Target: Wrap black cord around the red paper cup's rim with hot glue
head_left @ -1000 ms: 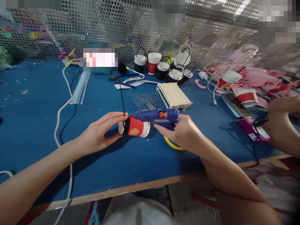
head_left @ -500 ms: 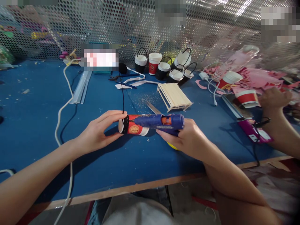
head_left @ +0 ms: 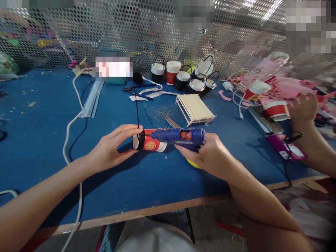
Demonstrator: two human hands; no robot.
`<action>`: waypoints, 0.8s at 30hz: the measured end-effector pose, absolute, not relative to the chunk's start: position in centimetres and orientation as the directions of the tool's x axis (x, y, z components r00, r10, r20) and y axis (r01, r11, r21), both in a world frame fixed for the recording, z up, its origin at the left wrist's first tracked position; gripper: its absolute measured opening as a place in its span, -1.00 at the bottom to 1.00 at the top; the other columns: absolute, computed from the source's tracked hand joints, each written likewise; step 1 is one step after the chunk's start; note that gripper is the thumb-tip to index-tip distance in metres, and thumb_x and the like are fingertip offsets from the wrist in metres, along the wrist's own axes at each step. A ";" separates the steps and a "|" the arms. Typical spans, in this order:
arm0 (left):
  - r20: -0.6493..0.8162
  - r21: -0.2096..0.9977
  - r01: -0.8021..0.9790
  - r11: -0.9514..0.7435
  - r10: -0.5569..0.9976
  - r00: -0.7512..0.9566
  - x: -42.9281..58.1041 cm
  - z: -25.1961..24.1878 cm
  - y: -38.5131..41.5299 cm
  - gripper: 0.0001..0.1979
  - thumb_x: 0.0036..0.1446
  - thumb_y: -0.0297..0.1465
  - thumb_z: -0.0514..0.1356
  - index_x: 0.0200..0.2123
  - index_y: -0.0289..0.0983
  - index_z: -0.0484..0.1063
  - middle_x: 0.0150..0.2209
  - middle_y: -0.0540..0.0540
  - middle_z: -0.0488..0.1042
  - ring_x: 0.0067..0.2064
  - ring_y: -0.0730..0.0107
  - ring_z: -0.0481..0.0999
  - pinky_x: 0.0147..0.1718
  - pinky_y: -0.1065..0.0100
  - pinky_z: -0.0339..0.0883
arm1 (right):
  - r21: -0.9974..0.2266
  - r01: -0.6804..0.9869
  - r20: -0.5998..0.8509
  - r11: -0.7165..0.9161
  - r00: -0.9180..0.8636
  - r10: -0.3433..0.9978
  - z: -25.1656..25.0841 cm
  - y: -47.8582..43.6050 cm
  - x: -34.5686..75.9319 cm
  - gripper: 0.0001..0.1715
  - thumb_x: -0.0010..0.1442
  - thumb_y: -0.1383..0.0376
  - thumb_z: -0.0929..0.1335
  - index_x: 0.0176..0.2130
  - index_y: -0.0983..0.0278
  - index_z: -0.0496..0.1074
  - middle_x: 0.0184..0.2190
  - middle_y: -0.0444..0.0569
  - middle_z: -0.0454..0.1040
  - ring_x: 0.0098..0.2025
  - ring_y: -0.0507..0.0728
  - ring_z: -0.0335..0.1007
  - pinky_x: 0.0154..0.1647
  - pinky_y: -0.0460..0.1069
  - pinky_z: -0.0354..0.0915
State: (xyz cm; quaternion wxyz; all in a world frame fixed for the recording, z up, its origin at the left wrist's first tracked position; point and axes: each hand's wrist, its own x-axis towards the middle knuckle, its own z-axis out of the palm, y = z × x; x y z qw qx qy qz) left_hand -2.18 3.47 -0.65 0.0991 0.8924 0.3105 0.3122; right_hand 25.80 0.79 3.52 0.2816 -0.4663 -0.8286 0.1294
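Observation:
My left hand [head_left: 114,147] grips the end of a red paper cup [head_left: 154,144] lying on its side, thumb below and fingers above. Black cord [head_left: 141,140] is wound around that end of the cup, and its strand runs up to a black ball of yarn [head_left: 138,77]. My right hand [head_left: 210,154] is closed around a blue hot glue gun [head_left: 174,135], whose nozzle points left at the cup beside the wound cord. Under the glue gun lie scissors [head_left: 172,121], with yellow handles partly hidden by my right hand.
A small wooden stick stand [head_left: 196,108] sits beyond the scissors. Several black-wrapped cups [head_left: 181,80] stand at the mesh wall. Clear glue sticks [head_left: 92,99] and a white cable [head_left: 67,140] lie left. At right are another person's hand [head_left: 304,108], a purple box [head_left: 286,147] and pink scraps.
Both hands, the cup and the glue gun hold nearly the same place. The other person's hand at the right has shifted slightly left, and the view has tilted a little.

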 end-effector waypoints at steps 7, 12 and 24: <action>0.490 0.373 0.490 -0.788 0.616 0.617 -2.3 -0.5 3.4 -0.51 0.11 -0.46 0.20 0.12 -0.21 0.22 0.07 -0.21 0.39 0.09 0.19 0.40 0.07 0.17 0.37 | -0.581 0.676 0.268 0.453 -0.367 0.891 3.8 1.4 25.4 -0.87 0.09 0.27 0.35 -0.39 0.30 0.42 -0.58 -0.07 0.43 -0.54 0.04 0.32 -0.54 -0.07 0.22; 0.446 0.575 0.417 -0.703 0.698 0.560 -2.3 -1.2 3.5 -0.49 0.08 -0.44 0.24 0.12 -0.20 0.24 0.09 -0.22 0.33 0.11 0.15 0.38 0.04 0.15 0.41 | -0.759 0.612 0.108 0.222 -0.218 0.970 4.2 1.8 25.3 -0.74 0.05 0.15 0.39 -0.45 0.31 0.42 -0.71 -0.18 0.32 -0.67 -0.01 0.20 -0.69 -0.09 0.17; 0.225 0.913 0.231 -0.337 0.886 0.405 -1.3 -1.4 3.3 -0.52 0.00 -0.34 0.31 0.01 -0.25 0.31 0.00 -0.18 0.37 0.00 0.17 0.45 0.00 0.06 0.44 | -0.491 0.869 0.391 0.066 0.152 0.908 5.1 8.7 31.4 -0.56 0.09 0.02 0.33 -0.58 0.28 0.28 -0.67 -0.11 0.29 -0.58 0.03 0.21 -0.54 -0.06 0.09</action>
